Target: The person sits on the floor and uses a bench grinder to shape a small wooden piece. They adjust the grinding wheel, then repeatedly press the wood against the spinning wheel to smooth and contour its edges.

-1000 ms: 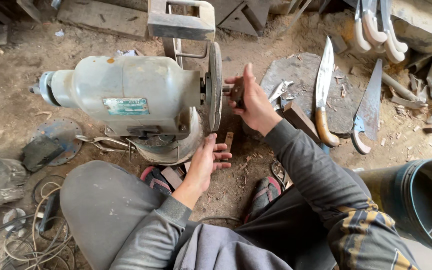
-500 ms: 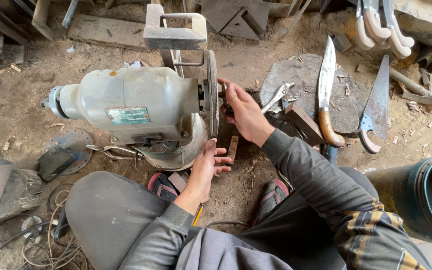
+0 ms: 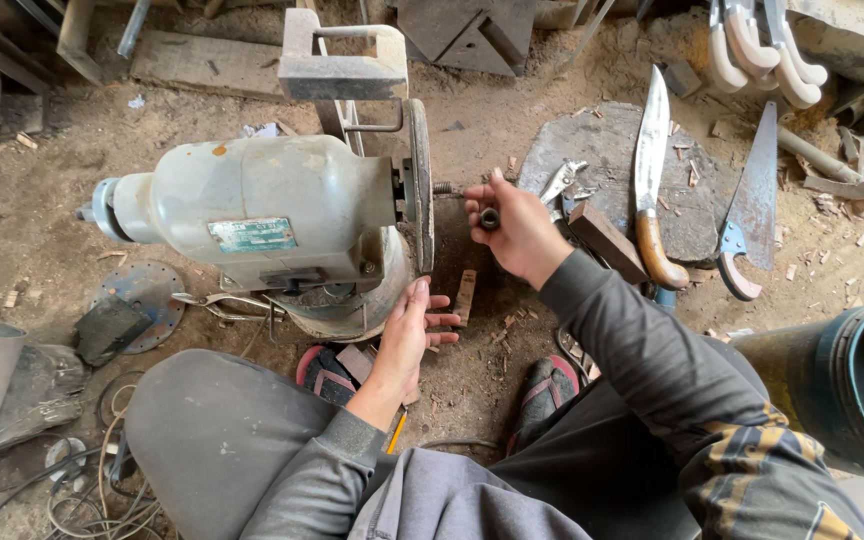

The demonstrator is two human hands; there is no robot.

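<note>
Head view: the right hand (image 3: 517, 228) pinches a small dark nut (image 3: 489, 217) between its fingertips at the end of the grinder's threaded shaft (image 3: 447, 188), beside the grinding wheel (image 3: 420, 185). The left hand (image 3: 410, 325), fingers spread, steadies the wheel's lower edge. A loose pinch could drop the nut into the dirt.

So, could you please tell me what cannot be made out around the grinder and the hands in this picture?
Head view only:
- The small dark part at the shaft end: the right hand wraps it, so its shape is unclear.
- The bench grinder base: hidden under the motor body and behind the left hand.
- The grinding wheel face: seen edge-on only.
- The blue bucket: cut off by the right edge.
- The white handles: cut off by the top edge.
</note>
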